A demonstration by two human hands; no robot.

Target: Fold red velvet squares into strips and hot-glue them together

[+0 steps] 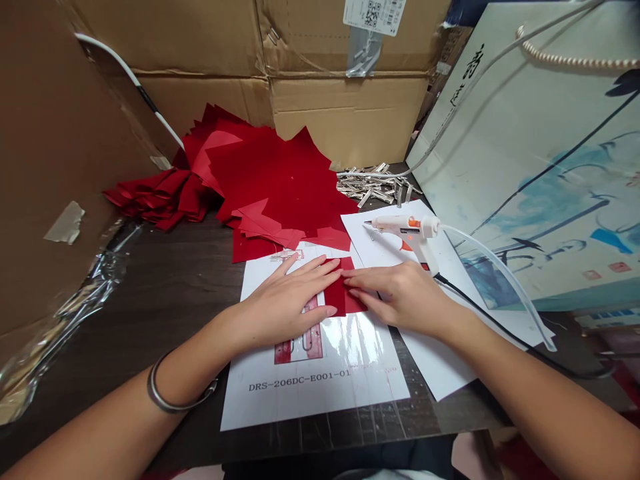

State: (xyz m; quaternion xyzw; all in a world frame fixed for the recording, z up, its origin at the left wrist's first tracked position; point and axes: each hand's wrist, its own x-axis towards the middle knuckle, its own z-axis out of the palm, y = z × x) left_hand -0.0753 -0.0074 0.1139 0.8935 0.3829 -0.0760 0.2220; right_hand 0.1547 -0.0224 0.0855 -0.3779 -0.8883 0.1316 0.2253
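Note:
A small folded piece of red paper (344, 295) lies between my hands on a plastic-covered printed sheet (320, 393) labelled DRS-206DC-E001-01. My left hand (285, 300) rests flat beside it, fingertips touching its left edge. My right hand (400, 298) lies over its right side, fingers spread on the paper. Neither hand visibly grips it, and part of the piece is hidden under my fingers. A white hot glue gun (405, 230) lies on its side on a white paper sheet (450, 347), just beyond my right hand.
A large heap of red paper squares (280, 187) lies at the back, with a pile of metal clips (375, 185) to its right. Cardboard boxes (350, 113) stand behind the dark table (115, 320). A printed paper bag (530, 160) stands at the right.

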